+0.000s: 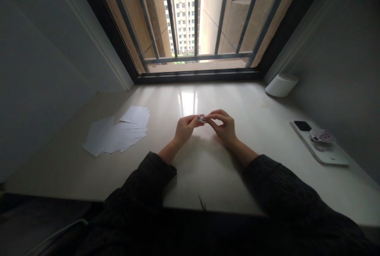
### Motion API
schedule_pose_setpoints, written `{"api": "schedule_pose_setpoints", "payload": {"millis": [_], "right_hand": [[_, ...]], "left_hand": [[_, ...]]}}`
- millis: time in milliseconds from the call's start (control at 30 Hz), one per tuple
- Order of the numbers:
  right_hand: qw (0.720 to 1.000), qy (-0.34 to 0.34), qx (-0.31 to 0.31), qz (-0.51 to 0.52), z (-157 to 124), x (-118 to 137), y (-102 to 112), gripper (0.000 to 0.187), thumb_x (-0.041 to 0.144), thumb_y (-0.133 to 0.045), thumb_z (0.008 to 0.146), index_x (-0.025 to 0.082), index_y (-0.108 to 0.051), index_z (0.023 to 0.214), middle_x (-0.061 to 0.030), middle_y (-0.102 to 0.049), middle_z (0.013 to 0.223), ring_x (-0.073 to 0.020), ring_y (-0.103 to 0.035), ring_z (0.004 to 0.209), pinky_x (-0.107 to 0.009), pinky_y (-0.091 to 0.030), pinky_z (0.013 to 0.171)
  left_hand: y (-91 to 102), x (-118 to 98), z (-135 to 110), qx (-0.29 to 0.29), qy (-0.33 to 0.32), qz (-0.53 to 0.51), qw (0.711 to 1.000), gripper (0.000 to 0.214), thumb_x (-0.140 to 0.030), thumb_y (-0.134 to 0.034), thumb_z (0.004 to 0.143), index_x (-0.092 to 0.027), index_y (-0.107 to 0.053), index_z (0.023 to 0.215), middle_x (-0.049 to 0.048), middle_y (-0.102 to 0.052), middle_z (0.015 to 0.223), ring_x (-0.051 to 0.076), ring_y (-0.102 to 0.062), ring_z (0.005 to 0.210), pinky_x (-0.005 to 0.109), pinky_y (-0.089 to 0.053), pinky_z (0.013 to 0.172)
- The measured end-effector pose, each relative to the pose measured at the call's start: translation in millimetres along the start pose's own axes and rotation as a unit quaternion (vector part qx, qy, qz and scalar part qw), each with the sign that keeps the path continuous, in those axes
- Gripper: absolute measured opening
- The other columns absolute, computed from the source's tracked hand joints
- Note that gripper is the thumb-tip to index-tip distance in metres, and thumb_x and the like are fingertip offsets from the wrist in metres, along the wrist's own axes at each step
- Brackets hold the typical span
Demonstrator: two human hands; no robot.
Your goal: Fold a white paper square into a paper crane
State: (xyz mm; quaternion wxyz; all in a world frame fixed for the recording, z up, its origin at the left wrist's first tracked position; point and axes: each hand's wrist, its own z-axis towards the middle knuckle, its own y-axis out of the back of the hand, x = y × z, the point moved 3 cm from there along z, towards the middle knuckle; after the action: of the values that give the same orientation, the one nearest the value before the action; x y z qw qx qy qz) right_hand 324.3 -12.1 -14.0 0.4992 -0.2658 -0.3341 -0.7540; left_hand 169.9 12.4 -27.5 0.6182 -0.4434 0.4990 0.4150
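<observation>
Both hands meet above the middle of the pale windowsill counter (pixel 196 177). Pinched between them is a small white piece of folded paper (pixel 202 119), mostly covered by the fingers. My left hand (pixel 186 128) grips its left side with the thumb on top. From the right, my right hand (pixel 222 125) holds the other end between thumb and fingertips. The paper's exact shape is too small to make out. Off to the left of my left hand lies a spread of white paper sheets (pixel 118 133), overlapping one another.
A white phone (pixel 322 149) with a round decorated grip (pixel 323 135) lies at the right. Behind it, a white cylindrical object (pixel 282 85) stands against the right wall. A barred window (pixel 196 77) closes off the back. The counter's front edge runs close to my body.
</observation>
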Motion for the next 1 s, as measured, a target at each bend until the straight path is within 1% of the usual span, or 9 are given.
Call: {"api": "schedule_pose_setpoints", "payload": {"millis": [133,200,267,400,500,600,767,900,1000], "right_hand": [[0.999,-0.028,0.004,0.019,0.2,-2.3,-1.2,0.01,0.032,-0.068,0.078,0.027,-0.073,0.085,-0.0035,-0.062,0.083,-0.0174,-0.058,0.078,-0.032,-0.05,0.064],[0.998,-0.046,0.001,0.038,0.5,-5.0,-2.5,0.01,0.033,-0.069,0.077,0.026,-0.073,0.083,-0.0032,-0.061,0.084,-0.0174,-0.058,0.08,-0.031,-0.049,0.066],[0.994,-0.084,-0.015,0.071,0.7,-8.6,-4.1,0.01,0.035,-0.071,0.074,0.026,-0.072,0.08,-0.0027,-0.06,0.086,-0.0167,-0.057,0.081,-0.03,-0.048,0.066],[0.963,-0.194,-0.038,0.182,-1.3,-14.4,-10.5,0.015,0.037,-0.073,0.071,0.024,-0.069,0.079,-0.0004,-0.061,0.079,-0.0137,-0.056,0.07,-0.028,-0.046,0.062],[0.937,-0.234,-0.023,0.258,-4.4,-15.4,-17.6,0.02,0.039,-0.074,0.07,0.023,-0.066,0.079,0.0012,-0.063,0.072,-0.0139,-0.058,0.068,-0.029,-0.047,0.066],[0.926,-0.23,0.01,0.298,-6.6,-17.0,-23.4,0.023,0.042,-0.072,0.072,0.023,-0.063,0.082,0.001,-0.065,0.073,-0.0151,-0.061,0.071,-0.032,-0.049,0.074],[0.932,-0.202,0.067,0.292,-6.3,-20.1,-26.1,0.03,0.049,-0.068,0.074,0.023,-0.059,0.087,-0.0013,-0.068,0.08,-0.0172,-0.063,0.078,-0.035,-0.05,0.08],[0.936,-0.198,0.072,0.281,-5.4,-21.3,-23.0,0.032,0.049,-0.071,0.071,0.024,-0.058,0.087,0.0002,-0.066,0.075,-0.0171,-0.063,0.074,-0.034,-0.052,0.077],[0.945,-0.196,0.066,0.253,-5.4,-24.3,-21.0,0.031,0.048,-0.071,0.071,0.023,-0.059,0.085,0.0012,-0.064,0.072,-0.0163,-0.063,0.071,-0.033,-0.052,0.073]], "left_hand": [[-0.7,-1.7,-0.5,0.005,-0.005,0.007,1.0,0.041,-0.045,-0.064,0.078,-0.012,-0.07,0.101,0.01,-0.073,0.086,0.021,-0.07,0.077,0.04,-0.056,0.081],[-1.3,-2.9,-1.0,0.008,-0.006,0.013,1.0,0.043,-0.045,-0.063,0.078,-0.013,-0.067,0.107,0.009,-0.073,0.085,0.02,-0.07,0.076,0.039,-0.056,0.08],[-2.8,-4.4,-1.9,0.015,-0.016,0.019,1.0,0.048,-0.042,-0.067,0.076,-0.015,-0.062,0.115,0.0077,-0.073,0.083,0.02,-0.07,0.079,0.038,-0.055,0.082],[-6.5,-5.9,-4.9,0.028,-0.045,0.041,0.998,0.065,-0.033,-0.078,0.065,-0.019,-0.053,0.124,0.0075,-0.072,0.09,0.021,-0.069,0.088,0.038,-0.054,0.086],[-5.5,-6.6,-6.8,-0.002,-0.065,0.102,0.993,0.064,-0.033,-0.08,0.062,-0.022,-0.056,0.12,0.008,-0.072,0.092,0.022,-0.069,0.089,0.038,-0.055,0.083],[-2.2,-9.5,-7.8,-0.046,-0.095,0.144,0.984,0.053,-0.035,-0.078,0.065,-0.022,-0.059,0.113,0.0076,-0.072,0.093,0.021,-0.069,0.088,0.036,-0.056,0.08],[0.3,-14.2,-9.4,-0.082,-0.138,0.165,0.973,0.033,-0.037,-0.072,0.072,-0.022,-0.067,0.101,0.005,-0.072,0.091,0.02,-0.069,0.086,0.035,-0.056,0.081],[-0.4,-15.6,-11.0,-0.081,-0.171,0.165,0.968,0.022,-0.036,-0.07,0.074,-0.022,-0.072,0.092,0.0043,-0.073,0.094,0.02,-0.069,0.088,0.036,-0.055,0.086],[-0.2,-13.7,-10.4,-0.071,-0.163,0.139,0.974,0.022,-0.035,-0.07,0.074,-0.023,-0.073,0.091,0.0045,-0.073,0.095,0.021,-0.068,0.09,0.038,-0.054,0.088]]}}
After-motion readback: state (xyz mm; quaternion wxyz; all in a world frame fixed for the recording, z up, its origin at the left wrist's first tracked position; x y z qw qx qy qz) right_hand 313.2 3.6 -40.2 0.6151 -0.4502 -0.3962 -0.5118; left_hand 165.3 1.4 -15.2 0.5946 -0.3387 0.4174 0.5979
